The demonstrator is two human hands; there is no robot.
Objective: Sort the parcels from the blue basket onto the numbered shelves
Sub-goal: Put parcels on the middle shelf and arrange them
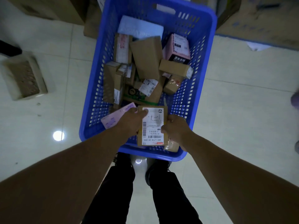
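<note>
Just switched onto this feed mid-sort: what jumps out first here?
The blue basket fills the middle of the view on the pale tiled floor, heaped with brown cardboard parcels. At its near end the left hand and right hand both grip a brown parcel with a white barcode label facing up. A flat pink parcel shows just left of the left hand.

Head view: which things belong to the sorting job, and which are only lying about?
Job: basket, parcels inside it, labelled box gripped by left hand and right hand.
Lying about: beige crate at left, cardboard boxes beyond the basket.
</note>
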